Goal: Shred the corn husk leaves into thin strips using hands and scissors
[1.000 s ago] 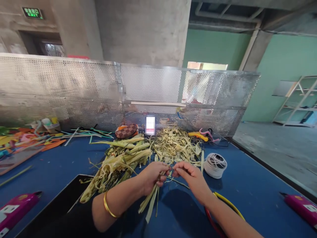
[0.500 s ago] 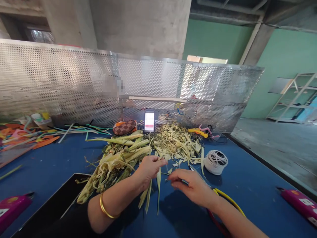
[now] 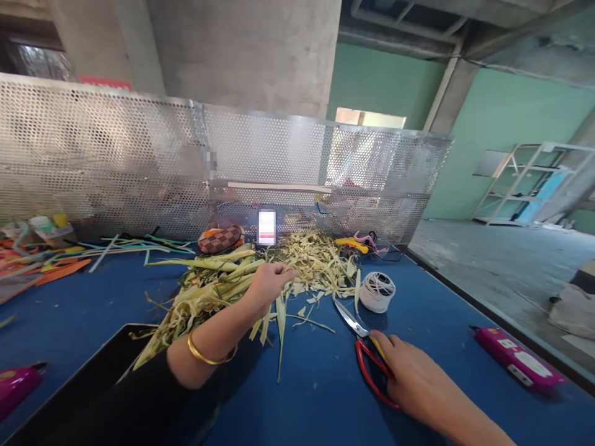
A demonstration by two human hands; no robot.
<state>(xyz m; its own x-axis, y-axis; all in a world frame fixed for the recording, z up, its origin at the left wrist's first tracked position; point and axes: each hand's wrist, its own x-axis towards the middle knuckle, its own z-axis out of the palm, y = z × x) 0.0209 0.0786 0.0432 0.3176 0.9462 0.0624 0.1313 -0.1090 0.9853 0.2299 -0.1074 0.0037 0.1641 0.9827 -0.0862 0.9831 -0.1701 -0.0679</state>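
My left hand [image 3: 268,286] is closed in a pinch above the table, with a few long strips of corn husk [image 3: 281,325] hanging below it. Its exact fingertip grip is partly hidden. At the right, my right hand [image 3: 411,371] has its fingers on the yellow handle of a pair of scissors [image 3: 357,329] with red and yellow handles. The scissors' blades lie nearly together and point away toward the husk scraps. Behind the left wrist lies a bundle of corn husks [image 3: 204,297]. A heap of shredded husk [image 3: 316,254] is just beyond my left hand.
A roll of white string [image 3: 377,292] stands right of the scissors. Two magenta glue guns or cutters [image 3: 515,358] flank the blue table. A lit phone [image 3: 266,227] leans against the perforated metal screen [image 3: 269,148]. A black tray [image 3: 111,359] sits at left.
My right hand has left the husk strips and moved right and down onto the scissors. My left hand has risen slightly, still pinching. The view has turned to the right.
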